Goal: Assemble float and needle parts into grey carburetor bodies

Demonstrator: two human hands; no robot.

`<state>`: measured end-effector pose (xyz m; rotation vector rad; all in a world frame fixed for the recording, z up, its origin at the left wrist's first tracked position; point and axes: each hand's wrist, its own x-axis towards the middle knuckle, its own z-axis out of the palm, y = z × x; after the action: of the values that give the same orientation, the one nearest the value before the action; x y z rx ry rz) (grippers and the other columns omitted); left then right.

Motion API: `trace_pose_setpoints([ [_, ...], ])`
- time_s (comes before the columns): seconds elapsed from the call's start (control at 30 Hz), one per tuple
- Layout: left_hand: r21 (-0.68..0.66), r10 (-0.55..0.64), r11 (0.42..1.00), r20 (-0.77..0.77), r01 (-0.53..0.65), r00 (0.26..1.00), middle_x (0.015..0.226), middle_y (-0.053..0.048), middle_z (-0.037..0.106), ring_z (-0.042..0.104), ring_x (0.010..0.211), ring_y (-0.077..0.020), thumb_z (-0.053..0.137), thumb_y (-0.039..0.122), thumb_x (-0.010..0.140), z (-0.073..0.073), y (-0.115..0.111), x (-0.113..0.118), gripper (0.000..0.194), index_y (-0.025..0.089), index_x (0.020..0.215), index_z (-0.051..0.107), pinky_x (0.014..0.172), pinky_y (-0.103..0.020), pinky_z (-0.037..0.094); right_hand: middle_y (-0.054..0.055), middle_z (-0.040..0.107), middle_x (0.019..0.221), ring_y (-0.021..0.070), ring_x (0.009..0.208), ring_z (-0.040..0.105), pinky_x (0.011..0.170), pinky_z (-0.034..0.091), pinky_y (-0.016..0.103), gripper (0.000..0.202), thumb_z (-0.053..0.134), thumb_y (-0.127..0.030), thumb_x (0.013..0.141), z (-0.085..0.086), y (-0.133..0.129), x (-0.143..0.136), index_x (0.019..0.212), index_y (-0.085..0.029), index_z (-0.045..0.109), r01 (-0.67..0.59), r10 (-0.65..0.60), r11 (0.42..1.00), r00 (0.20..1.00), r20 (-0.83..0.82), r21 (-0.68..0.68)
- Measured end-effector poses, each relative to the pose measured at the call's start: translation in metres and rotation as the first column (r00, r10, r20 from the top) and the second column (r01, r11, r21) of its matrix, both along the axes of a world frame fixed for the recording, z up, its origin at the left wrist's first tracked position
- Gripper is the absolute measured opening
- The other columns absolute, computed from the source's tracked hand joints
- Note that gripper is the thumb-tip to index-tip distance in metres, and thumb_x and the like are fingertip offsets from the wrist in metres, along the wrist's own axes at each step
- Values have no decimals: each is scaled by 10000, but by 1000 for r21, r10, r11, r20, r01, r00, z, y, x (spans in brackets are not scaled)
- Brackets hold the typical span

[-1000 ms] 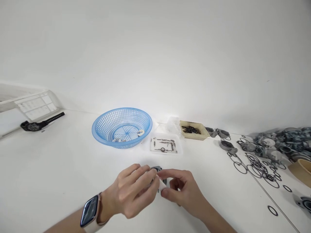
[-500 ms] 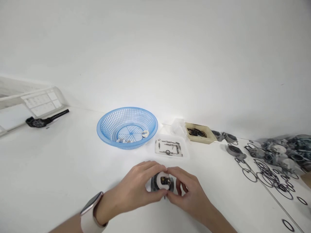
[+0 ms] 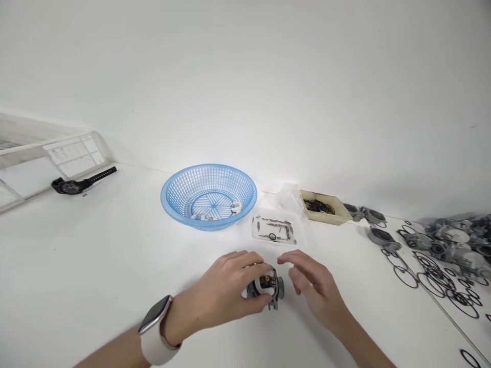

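My left hand (image 3: 226, 291), with a smartwatch on its wrist, grips a small grey metal carburetor body (image 3: 267, 288) fitted with a white ring, resting on the white table. Just to the right of the part, my right hand (image 3: 312, 283) hovers with its fingers spread and nothing in it. A little beyond both hands lies a clear shallow tray (image 3: 276, 230) with small pins, springs and a black ring.
A blue mesh basket (image 3: 209, 194) with a few small white parts sits behind the hands. A tan box of black rings (image 3: 324, 207) stands further right. Grey metal castings (image 3: 448, 240) and loose black O-rings (image 3: 437, 278) cover the right side. A black wristwatch (image 3: 82, 181) lies far left.
My right hand has let go of the metal part and drawn off to the right with fingers spread. My left hand keeps its grip; the part now shows more fully.
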<state>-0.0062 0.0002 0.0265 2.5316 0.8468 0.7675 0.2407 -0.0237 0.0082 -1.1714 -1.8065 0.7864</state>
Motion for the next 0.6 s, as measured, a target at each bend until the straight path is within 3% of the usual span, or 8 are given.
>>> trace_pose_setpoints([
  [0.13, 14, 8, 1000, 2, -8, 1000, 1060, -42, 737, 718, 867, -236, 742, 232, 882, -2, 0, 0, 337, 239, 1213, 677, 775, -370, 565, 80, 753, 1017, 132, 540, 584, 509, 516, 285, 465, 345, -500, 1111, 9, 17, 17, 1130, -212, 710, 182, -179, 983, 944, 277, 16],
  [0.23, 24, 24, 999, -6, -24, 1000, 1056, -48, 731, 711, 837, -237, 741, 228, 861, -4, 0, -1, 333, 233, 1188, 679, 791, -392, 565, 80, 767, 1006, 175, 641, 637, 597, 542, 316, 387, 436, -470, 1084, 24, 42, 27, 1086, -208, 721, 198, -198, 979, 869, 453, 48],
  [0.33, 33, 27, 999, -9, -27, 1000, 1056, -43, 724, 702, 836, -236, 745, 235, 849, -5, -2, -1, 332, 230, 1174, 680, 789, -394, 560, 68, 773, 1022, 207, 761, 671, 709, 543, 351, 301, 495, -389, 1065, 41, 76, 27, 1060, -225, 748, 116, -119, 992, 786, 607, 44],
  [0.43, 56, 37, 998, -4, -36, 999, 1039, -31, 720, 692, 823, -224, 745, 259, 853, -8, -2, -1, 311, 233, 1158, 688, 781, -383, 554, 65, 761, 1048, 218, 885, 694, 811, 558, 370, 224, 554, -323, 1055, 53, 111, 18, 1049, -214, 750, 21, -5, 1000, 645, 764, -11],
  [0.5, 77, 41, 996, -6, -40, 999, 1021, -22, 719, 686, 803, -212, 738, 276, 861, -10, 0, -1, 291, 234, 1146, 695, 772, -373, 549, 69, 740, 1107, 215, 955, 702, 866, 585, 390, 185, 624, -332, 1043, 56, 130, 8, 1099, -190, 727, -10, 64, 998, 529, 846, -69],
  [0.6, 95, 40, 995, -5, -39, 999, 1019, -18, 721, 682, 781, -200, 731, 313, 871, -12, 2, -1, 279, 230, 1136, 702, 775, -368, 548, 91, 689, 1256, 226, 1051, 702, 910, 611, 432, 284, 663, -363, 1039, 52, 149, -6, 1252, -175, 668, -1, 129, 990, 360, 924, -139],
])
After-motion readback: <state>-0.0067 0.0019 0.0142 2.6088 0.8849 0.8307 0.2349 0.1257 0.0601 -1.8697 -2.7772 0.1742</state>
